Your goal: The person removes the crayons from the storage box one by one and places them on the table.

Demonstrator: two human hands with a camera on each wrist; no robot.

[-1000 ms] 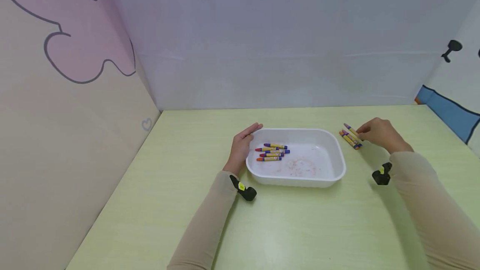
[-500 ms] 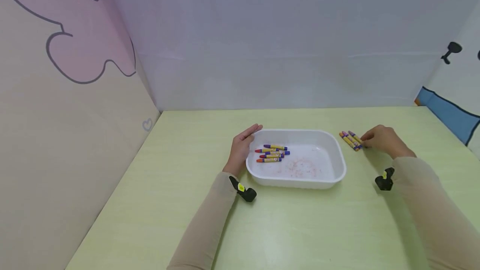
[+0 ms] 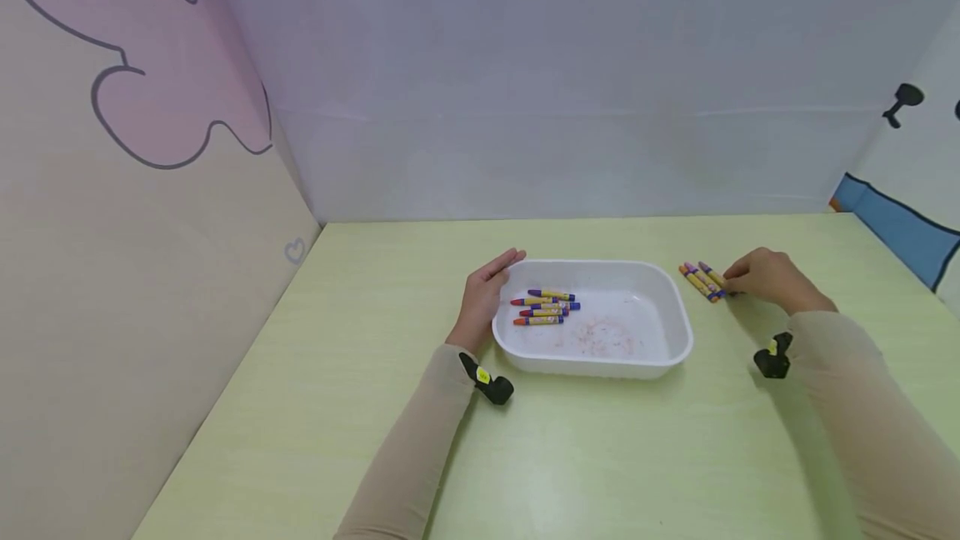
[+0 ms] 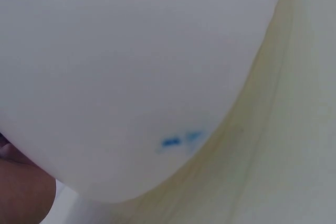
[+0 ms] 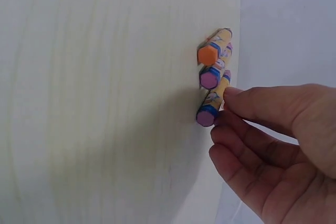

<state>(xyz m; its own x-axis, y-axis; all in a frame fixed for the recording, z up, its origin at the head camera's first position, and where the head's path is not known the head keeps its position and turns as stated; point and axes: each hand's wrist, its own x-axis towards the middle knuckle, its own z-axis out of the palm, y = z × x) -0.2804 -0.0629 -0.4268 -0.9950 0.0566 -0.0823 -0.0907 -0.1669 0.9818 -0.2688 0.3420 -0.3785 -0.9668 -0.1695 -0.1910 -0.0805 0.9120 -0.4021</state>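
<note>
A white plastic tray point(image 3: 592, 367) stands on the table. My left hand point(image 3: 478, 300) grips its left end at the rim; in the left wrist view the tray's outer wall point(image 4: 126, 66) hides most of that hand. Several crayons in yellow wrappers, such as the orange crayon point(image 3: 538, 320), lie side by side inside on the left. Right of the tray, my right hand point(image 3: 768, 280) pinches a purple crayon point(image 5: 212, 103) between thumb and fingertips, low at the table. Against it lie a pink crayon point(image 5: 211, 78) and another orange crayon point(image 5: 210, 54), roughly parallel.
The pale green table point(image 3: 585, 457) meets a white sheet point(image 3: 525, 107) at its back edge. A wall point(image 3: 112, 273) with a pink cartoon stands at the left. Reddish marks show on the tray's floor.
My right hand has brought the purple crayon down and toward me, beside the other two, and then stayed nearly still. My left hand and the tray have not moved.
</note>
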